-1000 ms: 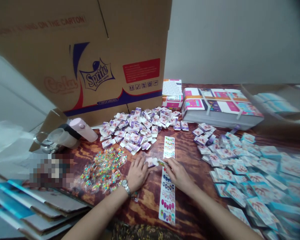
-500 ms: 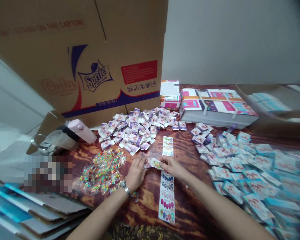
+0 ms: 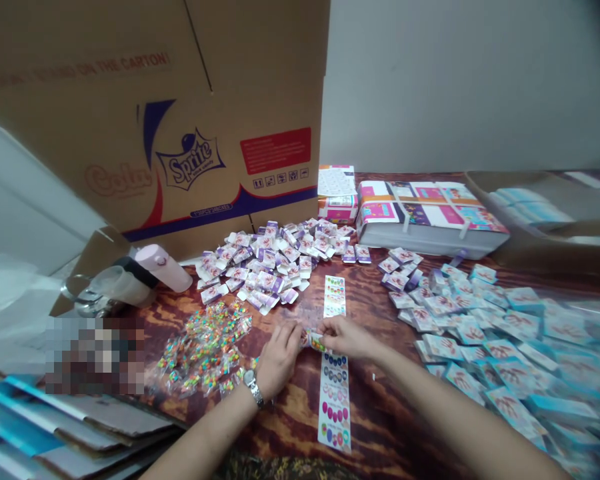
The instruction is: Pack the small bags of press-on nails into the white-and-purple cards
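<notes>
Evidently, the left hand (image 3: 279,355) curls nearly closed around a small carton (image 3: 304,339) just left of the nail-sticker strip (image 3: 334,400), apparently steadying it, while the right hand (image 3: 347,338) pinches a small colourful piece (image 3: 317,342) against its end. Candy packets (image 3: 205,347) lie left of the strip, probably for easy reach.

From far away, I saw a big printed carton (image 3: 265,73), a pink bottle (image 3: 167,270) near it, and a pale wall (image 3: 455,87) behind.

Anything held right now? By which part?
Left hand: apparently a small box, exact grip point hidden. Right hand: a small colourful piece, by its end nearest that hand.
</notes>
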Available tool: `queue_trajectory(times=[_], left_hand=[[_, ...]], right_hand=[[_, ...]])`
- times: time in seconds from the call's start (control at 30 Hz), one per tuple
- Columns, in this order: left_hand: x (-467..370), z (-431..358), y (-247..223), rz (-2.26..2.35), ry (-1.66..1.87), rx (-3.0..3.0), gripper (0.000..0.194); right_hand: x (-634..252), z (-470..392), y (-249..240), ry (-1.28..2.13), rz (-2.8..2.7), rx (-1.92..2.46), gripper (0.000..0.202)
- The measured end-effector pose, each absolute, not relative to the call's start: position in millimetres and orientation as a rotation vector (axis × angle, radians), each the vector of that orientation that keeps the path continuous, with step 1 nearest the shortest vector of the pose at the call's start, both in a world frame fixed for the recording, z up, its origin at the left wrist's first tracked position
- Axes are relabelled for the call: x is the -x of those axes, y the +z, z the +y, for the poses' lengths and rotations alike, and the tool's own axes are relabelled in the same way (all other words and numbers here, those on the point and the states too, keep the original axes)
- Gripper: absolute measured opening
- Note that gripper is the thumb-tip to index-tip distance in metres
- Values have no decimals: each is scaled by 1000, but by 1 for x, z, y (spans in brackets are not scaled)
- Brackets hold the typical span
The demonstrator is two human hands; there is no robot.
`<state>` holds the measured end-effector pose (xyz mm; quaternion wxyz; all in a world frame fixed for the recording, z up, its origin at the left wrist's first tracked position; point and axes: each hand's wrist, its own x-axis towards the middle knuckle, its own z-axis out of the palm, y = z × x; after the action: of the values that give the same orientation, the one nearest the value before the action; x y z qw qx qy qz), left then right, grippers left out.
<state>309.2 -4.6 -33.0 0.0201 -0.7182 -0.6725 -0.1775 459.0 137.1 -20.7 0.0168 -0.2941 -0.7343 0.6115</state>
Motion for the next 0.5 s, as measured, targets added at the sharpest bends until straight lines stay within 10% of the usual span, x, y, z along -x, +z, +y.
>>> queue_trajectory(times=[0.27, 0.5], left_hand=[[-308, -9, -35, -1995, -702, 2344, 38], [-315, -5, -39, -2083, -614, 2316, 43]], right_hand=[[-462, 140, -28, 2084, -2158, 945, 11], [-464, 125, -16, 1602, -2352, 666, 20]])
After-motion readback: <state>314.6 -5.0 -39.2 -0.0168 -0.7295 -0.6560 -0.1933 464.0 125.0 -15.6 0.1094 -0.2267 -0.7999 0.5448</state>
